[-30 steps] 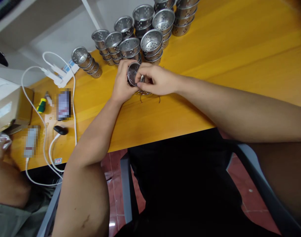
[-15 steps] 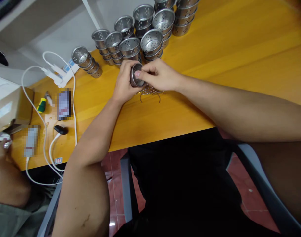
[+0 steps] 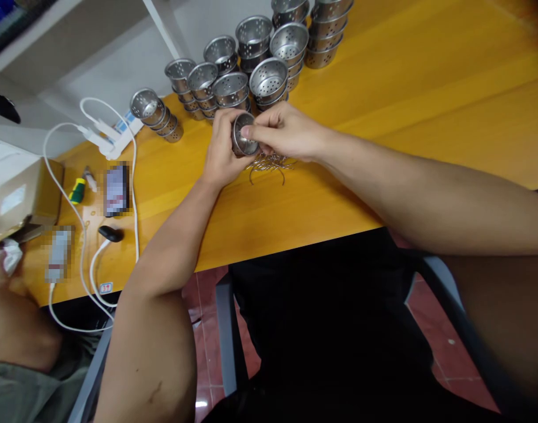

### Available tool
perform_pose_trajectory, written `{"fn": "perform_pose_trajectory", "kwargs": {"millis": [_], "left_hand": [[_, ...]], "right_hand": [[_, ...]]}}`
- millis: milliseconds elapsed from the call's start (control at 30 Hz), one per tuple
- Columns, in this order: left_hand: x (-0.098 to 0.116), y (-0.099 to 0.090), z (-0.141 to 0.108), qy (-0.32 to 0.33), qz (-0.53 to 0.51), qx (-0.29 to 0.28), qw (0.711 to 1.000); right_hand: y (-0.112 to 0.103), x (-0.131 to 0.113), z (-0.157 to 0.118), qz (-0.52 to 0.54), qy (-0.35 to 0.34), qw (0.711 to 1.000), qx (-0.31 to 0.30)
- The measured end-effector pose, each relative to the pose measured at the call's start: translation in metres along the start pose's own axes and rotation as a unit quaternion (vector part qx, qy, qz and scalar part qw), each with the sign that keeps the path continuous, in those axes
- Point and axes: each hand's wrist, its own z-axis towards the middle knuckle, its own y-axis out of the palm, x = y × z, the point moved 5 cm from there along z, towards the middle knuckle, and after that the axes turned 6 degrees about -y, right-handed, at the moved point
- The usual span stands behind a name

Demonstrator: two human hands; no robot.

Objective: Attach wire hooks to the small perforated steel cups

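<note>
My left hand (image 3: pixel 219 150) is wrapped round a perforated metal strainer basket (image 3: pixel 239 141), tilted with its mouth towards me. At the mouth is my right hand (image 3: pixel 290 134), its thumb reaching over the rim and its fingers curled in a pinch. What the pinch holds, if anything, is hidden by the fingers. Just below the hands lies a small heap of thin bent wires (image 3: pixel 271 163) on the table. Behind them stand several stacks of like strainer baskets (image 3: pixel 269 79), mouths up.
On the left of the wooden table (image 3: pixel 339 194) are a leaning basket stack (image 3: pixel 156 114), a power strip (image 3: pixel 121 141) with white cables, a phone (image 3: pixel 116 189), a yellow-green object (image 3: pixel 77 191) and a cardboard box (image 3: pixel 34 194). Another person's arm (image 3: pixel 22 320) rests at the left edge.
Both hands stay at the same strainer basket with almost the same grip. The view has shifted slightly. At the far left, the other person's hand has moved a little with something white.
</note>
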Motion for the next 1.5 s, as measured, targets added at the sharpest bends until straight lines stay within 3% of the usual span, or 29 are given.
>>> {"fn": "perform_pose_trajectory", "kwargs": {"millis": [233,467,533,633,800,1267,1500], "left_hand": [[-0.01,-0.003,0.001,-0.038,-0.032,0.026,0.998],[-0.03,-0.003,0.0,-0.061,-0.052,0.043,0.996],[-0.04,-0.006,0.001,-0.067,-0.057,0.052,0.995],[-0.045,-0.01,0.002,-0.062,-0.058,0.068,0.994],[-0.033,-0.006,0.001,-0.061,-0.067,0.055,0.994],[-0.031,-0.005,0.0,-0.06,-0.05,0.024,0.997],[-0.028,-0.003,0.0,-0.073,-0.054,0.008,0.996]], "right_hand": [[-0.007,-0.002,0.004,0.172,-0.026,0.985,0.02],[-0.013,-0.026,0.0,0.171,-0.064,0.98,0.08],[-0.018,-0.026,-0.002,0.133,-0.069,0.986,0.076],[-0.026,-0.015,-0.002,-0.012,-0.059,0.997,0.056],[-0.026,0.009,-0.001,-0.154,-0.073,0.985,-0.017],[-0.022,0.028,-0.005,-0.092,-0.041,0.994,-0.043],[-0.021,0.024,-0.004,-0.132,-0.076,0.986,-0.065]]}}
